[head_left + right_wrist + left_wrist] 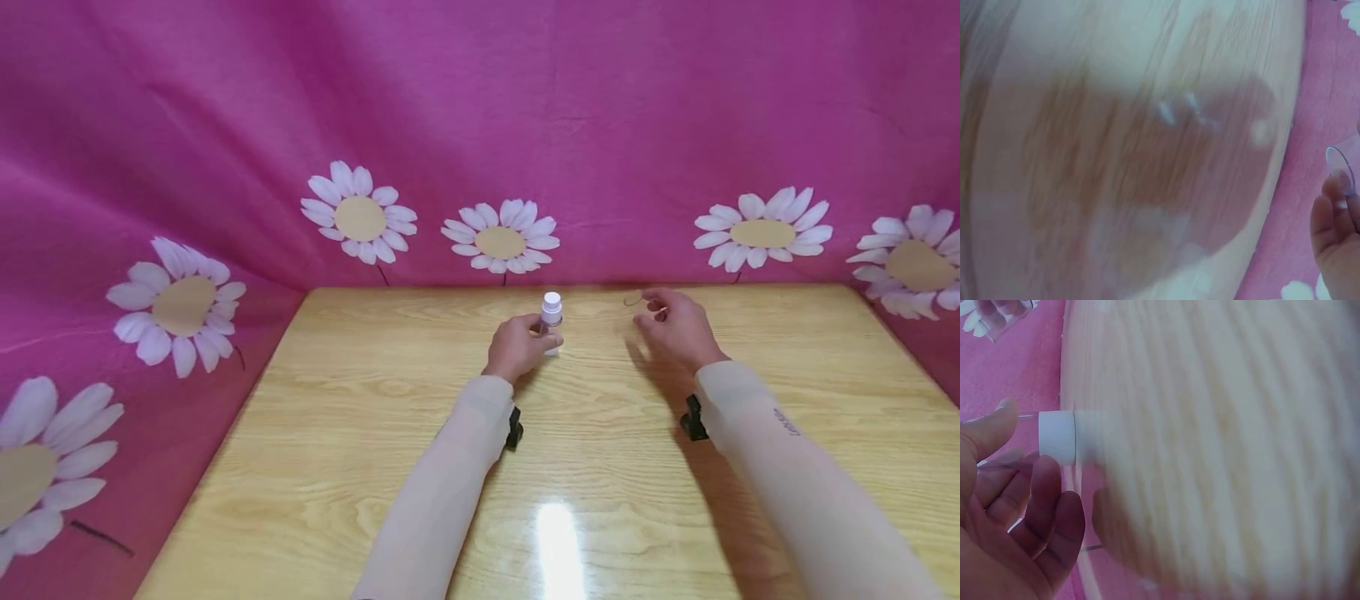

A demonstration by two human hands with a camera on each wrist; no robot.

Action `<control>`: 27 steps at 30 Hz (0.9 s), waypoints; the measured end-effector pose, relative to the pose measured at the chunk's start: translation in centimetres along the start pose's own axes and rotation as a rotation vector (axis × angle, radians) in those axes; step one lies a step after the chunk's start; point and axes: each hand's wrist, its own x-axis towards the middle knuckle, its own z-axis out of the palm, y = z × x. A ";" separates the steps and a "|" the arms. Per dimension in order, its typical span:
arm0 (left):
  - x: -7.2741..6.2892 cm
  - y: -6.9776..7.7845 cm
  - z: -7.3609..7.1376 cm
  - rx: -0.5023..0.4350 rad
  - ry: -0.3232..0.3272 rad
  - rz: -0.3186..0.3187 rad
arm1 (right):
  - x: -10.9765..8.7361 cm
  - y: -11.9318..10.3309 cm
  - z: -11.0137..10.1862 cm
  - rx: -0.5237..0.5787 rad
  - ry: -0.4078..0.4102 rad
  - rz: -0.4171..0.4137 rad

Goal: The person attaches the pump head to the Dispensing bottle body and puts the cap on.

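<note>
My left hand (517, 347) grips a small bottle (552, 310) with a white pump top, upright over the table toward its far edge. In the left wrist view, the thumb and fingers go round its see-through body, and a white band (1057, 437) circles its lower end, close to the wood. To the right, my right hand (681, 328) holds a clear, hollow cap (1339, 164) between thumb and fingers, raised above the table and apart from the bottle. The cap's round open rim shows in the right wrist view; part of it is out of frame.
The light wooden table (360, 467) spreads under both arms, with a bright glare spot near the front. A pink cloth (600, 108) printed with large white daisies hangs behind the far edge and along the sides. A dark wrist camera (694, 419) sits under the right sleeve.
</note>
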 end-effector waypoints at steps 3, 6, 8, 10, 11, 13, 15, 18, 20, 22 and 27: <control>0.1 0.1 0.1 0.008 -0.001 0.011 | 0.1 -0.2 0.2 -0.038 0.014 -0.038; 0.1 0.0 0.2 0.013 -0.002 0.012 | 0.3 -0.2 0.4 -0.064 0.022 -0.064; 0.1 0.0 0.3 0.016 -0.001 0.008 | 0.4 -0.3 0.5 -0.061 0.022 -0.068; 0.1 0.0 0.2 0.016 -0.001 0.007 | 0.5 -0.4 0.7 -0.041 0.024 -0.063; 0.1 0.1 0.2 0.011 -0.004 0.006 | 0.5 -0.5 0.7 -0.026 0.026 -0.058; 0.1 0.3 0.2 0.011 -0.021 0.015 | 0.5 -0.7 0.9 0.003 0.038 -0.043; 0.0 0.6 0.3 0.007 -0.045 0.025 | 0.4 -0.9 1.0 0.025 0.054 -0.028; 0.0 0.9 0.5 0.006 -0.071 0.029 | 0.4 -1.1 1.0 0.033 0.069 -0.027; 0.0 1.1 0.6 0.005 -0.068 0.022 | 0.4 -1.3 1.0 0.033 0.068 -0.037; 0.1 1.2 0.6 0.006 -0.059 0.016 | 0.4 -1.3 0.9 0.032 0.067 -0.050; 0.1 1.2 0.7 0.003 -0.054 0.026 | 0.3 -1.4 0.7 0.018 0.099 -0.086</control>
